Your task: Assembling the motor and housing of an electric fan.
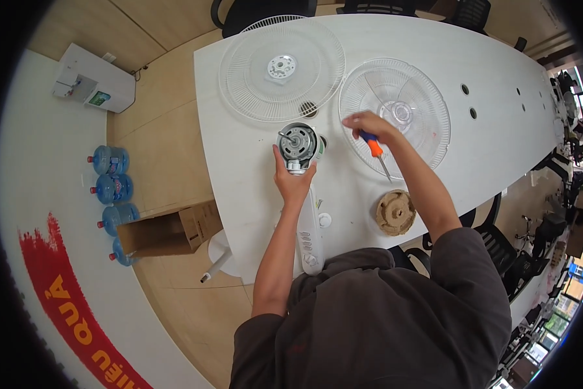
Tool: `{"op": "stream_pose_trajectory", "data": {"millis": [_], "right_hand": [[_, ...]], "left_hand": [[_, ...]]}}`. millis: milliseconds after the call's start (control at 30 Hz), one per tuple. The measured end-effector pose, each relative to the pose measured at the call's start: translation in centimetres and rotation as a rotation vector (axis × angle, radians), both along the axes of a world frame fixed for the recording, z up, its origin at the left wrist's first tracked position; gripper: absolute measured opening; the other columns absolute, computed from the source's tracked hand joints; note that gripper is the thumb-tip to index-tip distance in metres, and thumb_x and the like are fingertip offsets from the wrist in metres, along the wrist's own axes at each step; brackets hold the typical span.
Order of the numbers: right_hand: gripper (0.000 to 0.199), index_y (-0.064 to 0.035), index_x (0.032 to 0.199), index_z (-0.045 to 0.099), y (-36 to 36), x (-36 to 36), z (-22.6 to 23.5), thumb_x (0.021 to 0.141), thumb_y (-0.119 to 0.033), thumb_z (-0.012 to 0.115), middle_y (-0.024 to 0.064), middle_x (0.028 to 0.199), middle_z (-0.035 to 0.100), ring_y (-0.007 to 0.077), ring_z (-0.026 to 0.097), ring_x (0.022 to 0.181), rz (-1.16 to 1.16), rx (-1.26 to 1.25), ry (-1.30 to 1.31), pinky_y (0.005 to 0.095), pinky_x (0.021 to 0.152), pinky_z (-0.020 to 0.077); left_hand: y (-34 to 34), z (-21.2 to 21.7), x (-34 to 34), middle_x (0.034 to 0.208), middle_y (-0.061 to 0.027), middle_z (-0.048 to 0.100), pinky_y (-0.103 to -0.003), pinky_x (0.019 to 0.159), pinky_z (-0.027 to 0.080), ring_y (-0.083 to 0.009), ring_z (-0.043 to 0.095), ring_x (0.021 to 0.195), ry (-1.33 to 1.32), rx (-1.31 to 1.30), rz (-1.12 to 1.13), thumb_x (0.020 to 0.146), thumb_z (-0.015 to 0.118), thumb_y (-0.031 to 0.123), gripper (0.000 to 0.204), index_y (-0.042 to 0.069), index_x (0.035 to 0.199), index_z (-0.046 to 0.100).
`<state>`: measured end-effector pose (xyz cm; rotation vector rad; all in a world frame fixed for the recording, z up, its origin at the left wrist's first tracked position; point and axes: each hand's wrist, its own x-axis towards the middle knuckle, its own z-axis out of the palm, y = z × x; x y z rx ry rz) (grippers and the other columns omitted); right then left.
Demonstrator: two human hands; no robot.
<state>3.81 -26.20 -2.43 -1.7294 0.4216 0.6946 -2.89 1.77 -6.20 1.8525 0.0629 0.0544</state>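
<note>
Looking down past our grey shirt point(369, 318), the closest bit is the white fan stand point(309, 236) with its button panel, lying on the table point(499, 129) and pointing away from us. Just right of it sits a small white knob point(324, 220), and further right a brown dusty disc point(395, 212), well apart from the rest.

Our left hand point(293, 178) is wrapped around the neck right under the motor point(298, 144), fingers closed on it, holding the motor face up with the shaft showing. Our right hand point(369, 125) is closed on a screwdriver point(376, 150) with an orange and blue handle, blade pointing down toward us and not touching anything. That hand hovers over the edge of the grille point(395, 113) on the right, near the motor but off it.

If we're going in on the motor's screws, we'd say keep that left grip firm so the head doesn't swivel, flip the driver tip down onto the screw, and seat it square before turning. Can't make out the screw heads from here, too small.

Further back there's a 2nd grille point(281, 68) with a white hub, touching the first one at the rim.
</note>
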Motion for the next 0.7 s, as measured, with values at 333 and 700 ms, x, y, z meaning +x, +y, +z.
{"op": "stream_pose_trajectory", "data": {"millis": [333, 700], "right_hand": [[0.035, -0.0032, 0.097, 0.067, 5.5, -8.8, -2.7, 0.087, -0.035, 0.077, -0.0025, 0.068, 0.052, 0.0065, 0.043, 0.056, -0.500, 0.113, -0.016, 0.0241, 0.049, 0.0348], [0.035, -0.0054, 0.085, 0.065, 4.3, -19.2, -6.3, 0.090, -0.039, 0.076, -0.0027, 0.066, 0.051, 0.0080, 0.044, 0.052, -0.911, 0.048, 0.066, 0.0256, 0.046, 0.0334]], "left_hand": [[-1.7, 0.0, -0.4, 0.139, -0.0299, 0.051, -0.041, 0.103, 0.047, -0.0406, 0.056, 0.125, -0.199, 0.271, 0.070, 0.066, 0.086, 0.015, 0.107, -0.006, 0.152, 0.025], [-1.7, -0.4, -0.4, 0.152, -0.0297, 0.036, -0.044, 0.108, 0.044, -0.0435, 0.044, 0.137, -0.068, 0.248, 0.024, 0.067, 0.088, 0.021, 0.112, -0.001, 0.154, 0.021]]}}
